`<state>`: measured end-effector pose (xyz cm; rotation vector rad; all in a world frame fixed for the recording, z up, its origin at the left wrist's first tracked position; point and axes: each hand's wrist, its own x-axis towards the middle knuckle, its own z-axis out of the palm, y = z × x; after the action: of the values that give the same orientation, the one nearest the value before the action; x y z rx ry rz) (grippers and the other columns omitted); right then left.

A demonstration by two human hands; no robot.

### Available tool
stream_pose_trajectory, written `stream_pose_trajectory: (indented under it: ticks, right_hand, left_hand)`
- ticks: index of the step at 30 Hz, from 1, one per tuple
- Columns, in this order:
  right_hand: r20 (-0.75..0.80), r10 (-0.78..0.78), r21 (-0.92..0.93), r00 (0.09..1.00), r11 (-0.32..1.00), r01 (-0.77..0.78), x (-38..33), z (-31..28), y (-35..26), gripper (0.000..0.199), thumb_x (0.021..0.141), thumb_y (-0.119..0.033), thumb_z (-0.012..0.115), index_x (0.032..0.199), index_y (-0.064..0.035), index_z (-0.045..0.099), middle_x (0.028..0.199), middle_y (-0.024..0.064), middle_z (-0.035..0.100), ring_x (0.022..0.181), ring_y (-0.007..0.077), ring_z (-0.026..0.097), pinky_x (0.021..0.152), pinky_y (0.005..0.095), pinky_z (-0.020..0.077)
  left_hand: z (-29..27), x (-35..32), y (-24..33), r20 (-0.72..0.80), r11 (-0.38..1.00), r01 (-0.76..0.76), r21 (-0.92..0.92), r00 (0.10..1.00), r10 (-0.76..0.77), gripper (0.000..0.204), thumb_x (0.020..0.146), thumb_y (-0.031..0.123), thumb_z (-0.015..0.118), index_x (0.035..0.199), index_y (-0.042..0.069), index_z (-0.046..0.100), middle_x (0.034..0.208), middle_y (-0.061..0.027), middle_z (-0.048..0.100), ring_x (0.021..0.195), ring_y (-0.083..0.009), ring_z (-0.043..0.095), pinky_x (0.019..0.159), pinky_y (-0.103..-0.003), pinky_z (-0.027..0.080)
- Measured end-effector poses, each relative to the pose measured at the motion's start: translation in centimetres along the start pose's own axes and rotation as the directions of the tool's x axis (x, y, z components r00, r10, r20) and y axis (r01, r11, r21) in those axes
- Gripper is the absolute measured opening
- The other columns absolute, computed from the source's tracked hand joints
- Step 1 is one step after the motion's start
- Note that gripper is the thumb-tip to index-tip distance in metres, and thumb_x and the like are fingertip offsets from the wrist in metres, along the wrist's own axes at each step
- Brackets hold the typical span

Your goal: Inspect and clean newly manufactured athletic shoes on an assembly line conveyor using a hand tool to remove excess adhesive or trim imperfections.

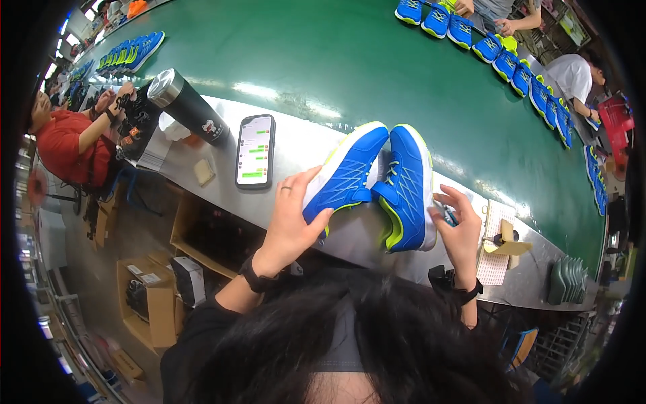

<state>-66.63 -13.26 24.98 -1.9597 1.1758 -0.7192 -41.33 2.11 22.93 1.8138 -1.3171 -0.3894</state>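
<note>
Green conveyor belt [350,60] runs beside steel ledge [309,145].

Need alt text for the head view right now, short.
Left hand grips the heel of one blue sneaker; right hand touches its partner, on a metal bench beside a green conveyor belt. A phone lies nearby.

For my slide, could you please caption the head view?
Two hands, left and right, hold blue shoes at a green conveyor.

- Shoes [377,182]: bright blue, lime-yellow trim, white soles, pale zigzag lines on the sides.
- Belt [336,60]: dark green.
- Tabletop [303,145]: silver-grey.
- Flask [192,108]: black, steel cap.
- Phone [255,151]: black, green-and-white screen.
</note>
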Motion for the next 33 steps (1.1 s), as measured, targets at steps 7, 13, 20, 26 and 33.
stream_pose_trajectory:
  ticks: [7,13,20,26,33]
  right_hand:
    - [0.047,0.093,0.162,0.995,0.982,-0.099,-1.5,0.9,4.3,0.033,0.095,-0.016,0.057,0.123,0.0008,0.06,0.11,0.0148,0.068,0.106,0.0165,0.061,0.094,0.031,0.0454]
    - [0.004,0.042,0.168,0.999,0.985,-0.042,-2.4,2.3,4.1,0.037,0.1,-0.022,0.048,0.125,0.0036,0.058,0.114,0.0143,0.067,0.106,0.0177,0.061,0.092,0.03,0.0452]
    - [0.297,0.416,0.856,0.859,0.282,-0.433,-2.5,4.8,2.3,0.024,0.101,-0.023,0.045,0.101,-0.0028,0.058,0.081,0.0015,0.062,0.056,0.0075,0.054,0.05,0.0222,0.0424]
    - [0.37,0.416,0.813,0.831,0.287,-0.506,-1.8,4.5,2.4,0.016,0.099,-0.02,0.046,0.091,-0.0095,0.055,0.059,-0.0055,0.05,0.035,0.0015,0.031,0.033,0.019,0.0191]
    - [0.098,0.162,-0.057,0.982,0.986,-0.157,-1.9,3.0,3.1,0.023,0.092,-0.02,0.056,0.094,-0.0007,0.069,0.068,0.0145,0.066,0.059,0.0319,0.062,0.061,0.041,0.048]
  left_hand:
    - [0.9,-0.3,-3.7,0.108,0.815,0.23,-0.532,0.973,-0.204,0.042,0.1,0.019,0.049,0.137,0.0,0.045,0.132,-0.0145,0.053,0.119,-0.0215,0.052,0.103,-0.032,0.038]
    - [0.9,-0.3,-3.1,0.264,0.577,0.379,-0.723,0.924,-0.276,0.043,0.103,0.026,0.044,0.139,0.002,0.043,0.134,-0.0121,0.052,0.121,-0.0168,0.051,0.104,-0.031,0.038]
    - [1.4,-0.6,-0.1,0.578,-0.189,0.548,-0.815,0.795,-0.183,0.043,0.106,0.027,0.031,0.143,0.004,0.035,0.133,-0.0069,0.051,0.122,-0.0168,0.05,0.107,-0.034,0.038]
    - [1.8,0.0,-0.2,0.558,-0.09,0.551,-0.829,0.827,-0.071,0.044,0.106,0.024,0.03,0.145,0.004,0.029,0.138,-0.0067,0.046,0.125,-0.0154,0.046,0.109,-0.035,0.036]
    - [1.8,-1.1,-0.3,0.268,0.607,0.362,-0.707,0.932,-0.244,0.042,0.1,0.011,0.042,0.141,0.001,0.038,0.139,-0.0125,0.044,0.13,-0.0225,0.041,0.11,-0.035,0.029]
